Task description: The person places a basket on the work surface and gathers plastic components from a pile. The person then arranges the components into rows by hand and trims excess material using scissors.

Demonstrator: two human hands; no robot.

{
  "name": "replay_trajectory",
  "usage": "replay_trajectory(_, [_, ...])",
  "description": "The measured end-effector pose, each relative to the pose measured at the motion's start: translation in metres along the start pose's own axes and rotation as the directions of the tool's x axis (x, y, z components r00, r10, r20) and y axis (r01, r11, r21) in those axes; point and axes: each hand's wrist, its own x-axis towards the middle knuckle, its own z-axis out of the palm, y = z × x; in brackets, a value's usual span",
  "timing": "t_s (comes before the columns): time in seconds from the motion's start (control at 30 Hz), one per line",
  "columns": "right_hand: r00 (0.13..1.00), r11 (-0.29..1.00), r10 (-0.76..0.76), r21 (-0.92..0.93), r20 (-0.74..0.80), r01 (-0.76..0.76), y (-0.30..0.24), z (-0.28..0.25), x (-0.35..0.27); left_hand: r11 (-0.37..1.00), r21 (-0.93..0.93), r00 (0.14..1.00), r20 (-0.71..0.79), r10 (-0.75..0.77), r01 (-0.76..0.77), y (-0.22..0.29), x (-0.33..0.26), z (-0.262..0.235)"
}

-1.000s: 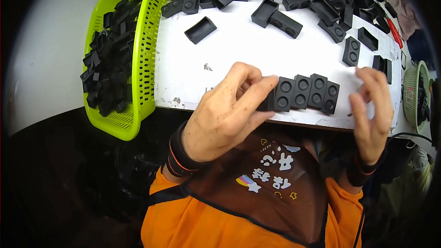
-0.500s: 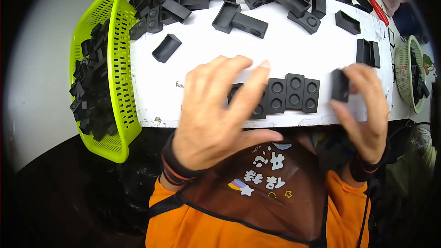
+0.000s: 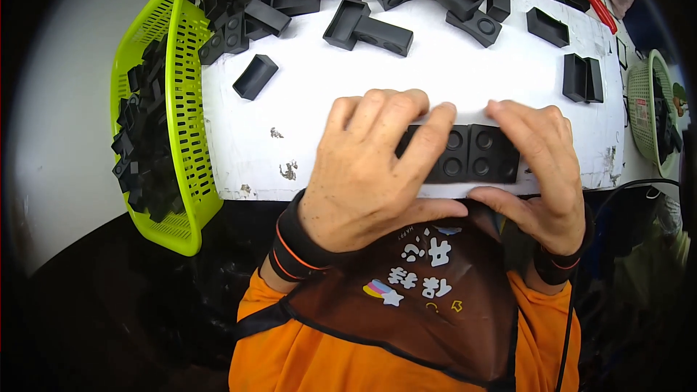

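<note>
A row of black rectangular blocks, with two round recesses showing on the tops I can see, lies near the white board's front edge. My left hand arches over the row's left part and hides it. Its fingers reach past the far side and its thumb stretches out in front. Around the row's right end, my right hand curves with thumb and fingers apart, one on each side. Whether either hand presses on the blocks is hard to see.
Behind lies a heap of black blocks, with loose ones nearer. A lime-green basket of black pieces stands left, a pale green basket right. A red-handled tool lies at the back right, and a black cable runs at the right.
My right hand has brought its block leftward to the row and opened its fingers around the end. The staggered blocks now look level. My left hand has shifted slightly right.
</note>
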Motion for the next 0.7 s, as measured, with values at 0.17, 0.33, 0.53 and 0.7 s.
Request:
replay_trajectory(0.17, [0.992, 0.994, 0.103, 0.039, -0.073, -0.1, 0.002, -0.004, -0.006, 0.996, -0.034, 0.997, -0.004, -0.081, 0.08, -0.013, -0.009, -0.014])
replay_trajectory(0.33, [0.999, 1.0, 0.014, 0.002, 0.03, -0.014, 0.004, -0.001, -0.003, 0.996, -0.062, 0.997, 0.059, -0.054, 0.058, -0.012, -0.014, -0.002])
replay_trajectory(0.53, [0.978, 0.977, 0.159, 0.165, -0.139, -0.135, 0.013, -0.009, -0.025, 0.98, -0.107, 0.979, -0.096, -0.177, 0.167, -0.026, -0.04, -0.025])
replay_trajectory(0.7, [0.979, 0.978, 0.146, 0.17, -0.14, -0.122, 0.003, 0.003, -0.023, 0.941, -0.248, 0.956, -0.123, -0.268, 0.232, -0.021, -0.055, -0.021])
